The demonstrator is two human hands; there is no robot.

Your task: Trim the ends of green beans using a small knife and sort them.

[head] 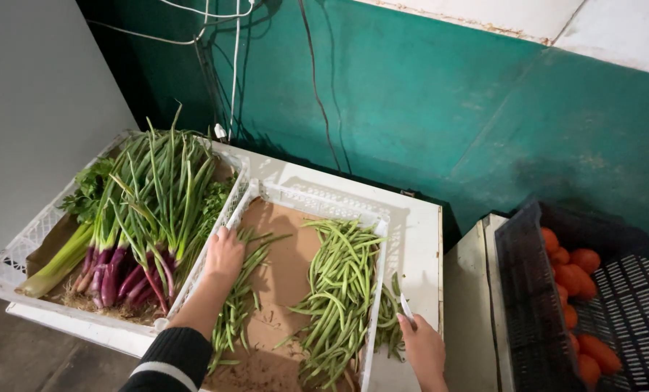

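Note:
A white plastic crate (317, 202) lined with brown cardboard holds two piles of green beans (339, 297). My left hand (223, 254) rests palm down on the smaller left pile (238, 305), next to the crate's left wall, fingers together. My right hand (423, 350) is outside the crate's right wall, closed on a small knife (406, 308) whose pale blade points up beside a few beans hanging over the wall.
To the left, another white crate (19, 250) holds purple-stemmed spring onions (146, 210), leek and leafy herbs. At right, a black crate (517, 290) contains orange-red tomatoes (575, 290). A teal wall with hanging cables stands behind the white table (419, 239).

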